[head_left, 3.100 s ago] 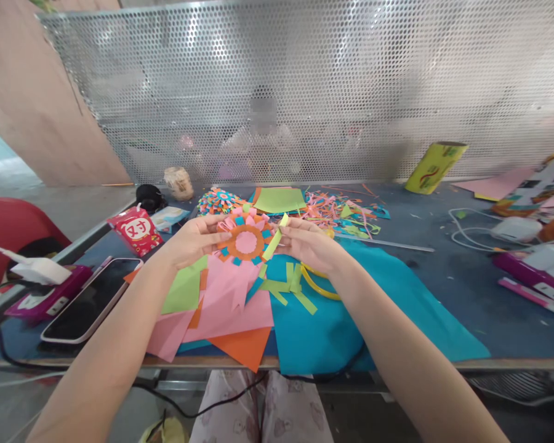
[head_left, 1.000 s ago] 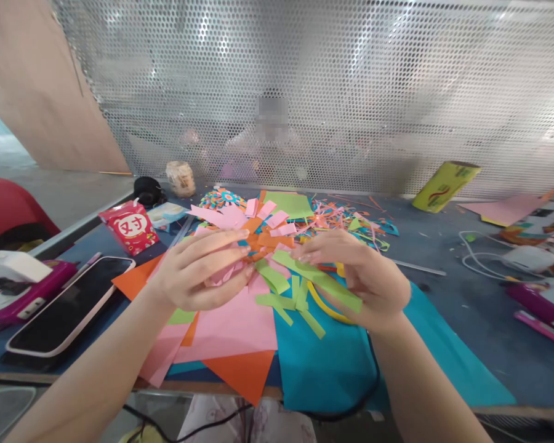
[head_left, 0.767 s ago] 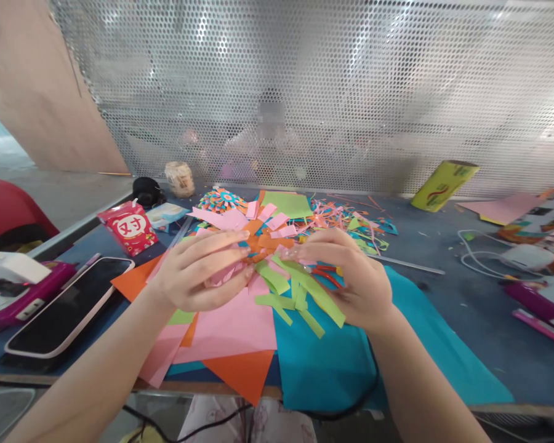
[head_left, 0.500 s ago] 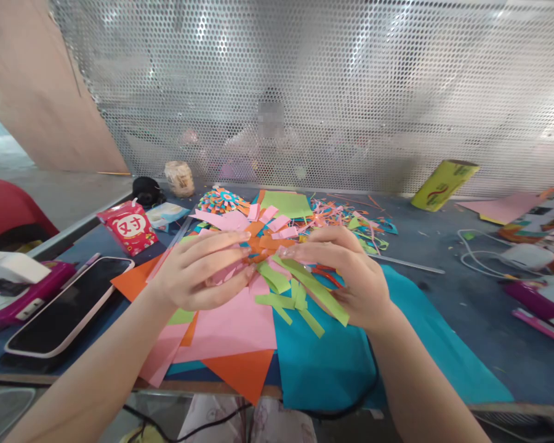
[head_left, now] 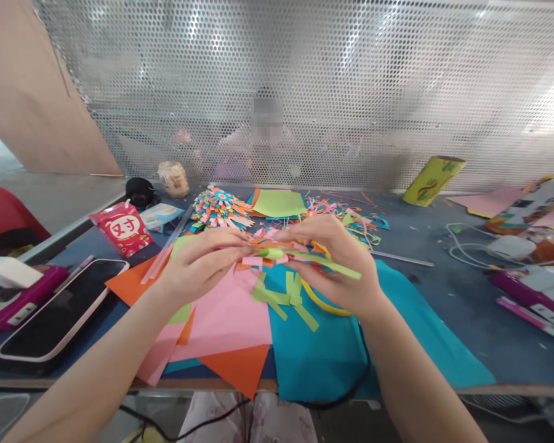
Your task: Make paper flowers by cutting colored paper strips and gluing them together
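Note:
Between my two hands is a layered paper flower (head_left: 268, 253) in pink, orange and green, seen nearly edge-on. My left hand (head_left: 207, 261) grips its left side with bent fingers. My right hand (head_left: 335, 264) pinches its right side, together with a long green strip (head_left: 330, 263) that points right. Below, several loose green strips (head_left: 281, 298) lie on blue paper (head_left: 323, 357) and beside pink paper (head_left: 231, 314). A yellow loop (head_left: 325, 306), perhaps a scissor handle, shows under my right hand. Orange paper (head_left: 240, 369) sticks out at the front.
A multicoloured paper flower (head_left: 219, 206) and paper scraps (head_left: 346, 215) lie behind my hands. To the left are a phone (head_left: 62, 311), a red packet (head_left: 121, 227) and a jar (head_left: 174, 178). A yellow tube (head_left: 434, 180) stands tilted at the back right, near cables and a purple power strip (head_left: 530, 301).
The paper flower has tipped from facing me to nearly edge-on, and the green strip has swung towards level. The yellow loop now shows below my right hand. The view has shifted slightly.

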The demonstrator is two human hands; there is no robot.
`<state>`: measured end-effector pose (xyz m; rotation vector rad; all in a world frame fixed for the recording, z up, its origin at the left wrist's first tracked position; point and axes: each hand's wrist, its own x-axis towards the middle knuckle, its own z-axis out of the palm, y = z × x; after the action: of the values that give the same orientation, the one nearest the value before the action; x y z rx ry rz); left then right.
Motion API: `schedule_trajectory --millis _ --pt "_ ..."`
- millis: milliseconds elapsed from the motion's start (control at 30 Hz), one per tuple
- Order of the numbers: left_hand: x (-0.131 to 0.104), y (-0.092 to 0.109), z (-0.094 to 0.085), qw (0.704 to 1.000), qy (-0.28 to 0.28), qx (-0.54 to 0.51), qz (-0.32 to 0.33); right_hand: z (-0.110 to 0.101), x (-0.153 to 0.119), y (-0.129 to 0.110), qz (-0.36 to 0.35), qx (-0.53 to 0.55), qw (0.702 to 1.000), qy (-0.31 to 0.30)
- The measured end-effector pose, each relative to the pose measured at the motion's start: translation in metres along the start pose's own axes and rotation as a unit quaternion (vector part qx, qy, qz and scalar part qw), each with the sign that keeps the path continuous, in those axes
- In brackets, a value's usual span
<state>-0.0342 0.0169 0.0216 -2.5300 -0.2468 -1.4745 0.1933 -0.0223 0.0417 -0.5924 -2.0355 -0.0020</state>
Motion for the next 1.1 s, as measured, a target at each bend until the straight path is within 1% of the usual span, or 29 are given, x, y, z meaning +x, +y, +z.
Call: schedule_trajectory --millis 67,133,200,300,367,533,633,733,867,1000,1100 --pt "0.000 0.002 0.000 0.999 -0.004 0.006 -0.031 0.002 -0.002 0.002 0.022 0.018 1.000 0.011" --pt "-0.001 0.003 0.001 0.996 -0.014 0.025 -0.080 0.003 -0.003 0.004 0.047 0.038 0.998 0.027" --pt "-0.003 0.003 0.002 0.992 -0.020 0.022 -0.122 0.005 -0.004 0.005 0.079 0.063 0.994 0.033" --pt "-0.006 0.002 0.005 0.986 -0.013 -0.033 -0.163 0.007 -0.003 0.005 0.130 0.114 0.984 0.033" --pt "-0.008 0.002 0.007 0.979 -0.015 -0.069 -0.190 0.007 -0.002 0.005 0.147 0.136 0.979 0.035" --pt "-0.011 0.001 0.009 0.961 -0.012 -0.115 -0.251 0.007 -0.001 0.006 0.173 0.119 0.977 0.028" --pt "-0.010 0.002 0.010 0.954 -0.010 -0.137 -0.266 0.008 0.000 0.006 0.163 0.129 0.978 0.032" --pt "-0.009 0.002 0.011 0.951 -0.012 -0.158 -0.265 0.008 0.000 0.004 0.151 0.131 0.979 0.033" --pt "-0.009 0.002 0.011 0.954 -0.021 -0.137 -0.267 0.008 0.001 0.004 0.134 0.091 0.986 0.041" --pt "-0.011 0.000 0.010 0.959 -0.019 -0.107 -0.261 0.008 0.000 0.006 0.154 0.050 0.986 0.049" --pt "-0.011 0.000 0.010 0.958 -0.019 -0.111 -0.265 0.009 -0.001 0.007 0.163 0.071 0.982 0.057"
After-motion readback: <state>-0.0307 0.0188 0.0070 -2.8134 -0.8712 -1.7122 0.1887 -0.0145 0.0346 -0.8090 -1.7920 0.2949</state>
